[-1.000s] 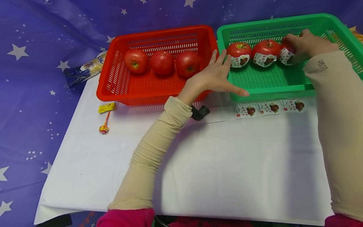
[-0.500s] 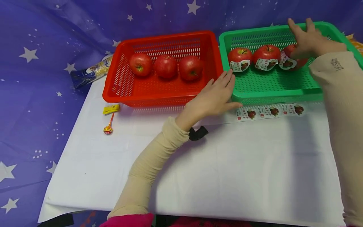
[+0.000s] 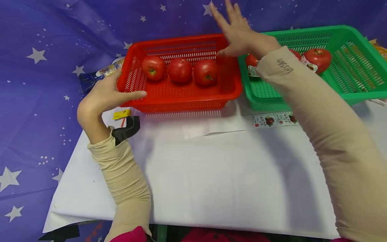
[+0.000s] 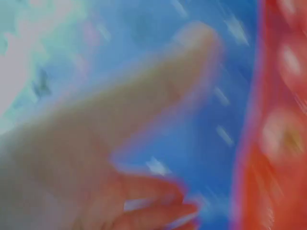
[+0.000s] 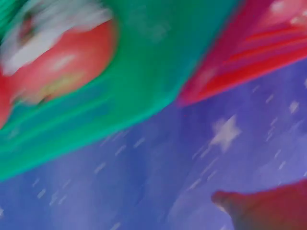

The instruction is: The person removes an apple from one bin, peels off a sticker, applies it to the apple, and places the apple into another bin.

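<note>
At the left end of the red basket (image 3: 178, 105) is my left hand (image 3: 101, 95), its thumb stretched straight over the near left corner and its other fingers partly hidden. In the blurred left wrist view that hand (image 4: 115, 110) appears beside the basket wall. Three plain red apples (image 3: 180, 70) sit in a row inside. My right hand (image 3: 242, 37), fingers spread and holding nothing, hovers over the far right corner of the red basket. Labelled apples lie in the green basket (image 3: 359, 92); one apple (image 3: 320, 59) shows clearly, the others partly hidden behind my right arm.
A strip of printed apple labels (image 3: 272, 119) lies before the green basket, with pale backing (image 3: 211, 127) to its left. A yellow wrapper-like piece (image 3: 122, 114) sits by my left wrist, and a blue-and-gold packet (image 3: 90, 80) lies behind that hand.
My right hand has let go of the rightmost labelled apple and swung left to the red basket. My left hand has moved from between the baskets to the red basket's left end.
</note>
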`<state>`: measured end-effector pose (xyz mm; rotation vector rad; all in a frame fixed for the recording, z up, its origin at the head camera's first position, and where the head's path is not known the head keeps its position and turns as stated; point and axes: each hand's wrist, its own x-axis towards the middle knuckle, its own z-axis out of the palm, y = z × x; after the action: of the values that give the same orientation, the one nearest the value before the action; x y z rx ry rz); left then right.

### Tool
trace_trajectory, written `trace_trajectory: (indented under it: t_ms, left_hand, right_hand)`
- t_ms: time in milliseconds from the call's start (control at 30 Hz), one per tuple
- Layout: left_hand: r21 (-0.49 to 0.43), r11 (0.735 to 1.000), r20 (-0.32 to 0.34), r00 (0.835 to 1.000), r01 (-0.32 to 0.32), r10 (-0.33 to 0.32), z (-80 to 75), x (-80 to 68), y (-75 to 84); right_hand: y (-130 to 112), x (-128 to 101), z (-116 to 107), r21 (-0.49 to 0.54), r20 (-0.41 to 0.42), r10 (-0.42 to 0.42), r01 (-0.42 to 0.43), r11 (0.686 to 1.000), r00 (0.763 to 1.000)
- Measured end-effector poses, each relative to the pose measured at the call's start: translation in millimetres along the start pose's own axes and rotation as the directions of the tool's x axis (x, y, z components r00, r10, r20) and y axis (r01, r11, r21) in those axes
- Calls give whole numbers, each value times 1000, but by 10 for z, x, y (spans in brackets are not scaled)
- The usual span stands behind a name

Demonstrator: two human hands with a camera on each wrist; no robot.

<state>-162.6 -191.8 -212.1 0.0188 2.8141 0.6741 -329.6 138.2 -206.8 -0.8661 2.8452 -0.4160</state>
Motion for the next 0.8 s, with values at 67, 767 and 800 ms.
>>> trace_trajectory:
  t_ms: [67,767,800]
  left_hand:
    - [-20,992,34,992,122,-122,-4,94,-236]
    - [-39,997,24,998,65,-64,108,422,-318]
    - [-47,997,21,998,63,-62,116,433,-317]
  right_hand:
    - [-143,127,95,6,154,-12,11,1000,988]
    - [-314,227,272,-108,657,320,-335,936,683]
    - [-287,221,259,-88,663,299,-324,942,687]
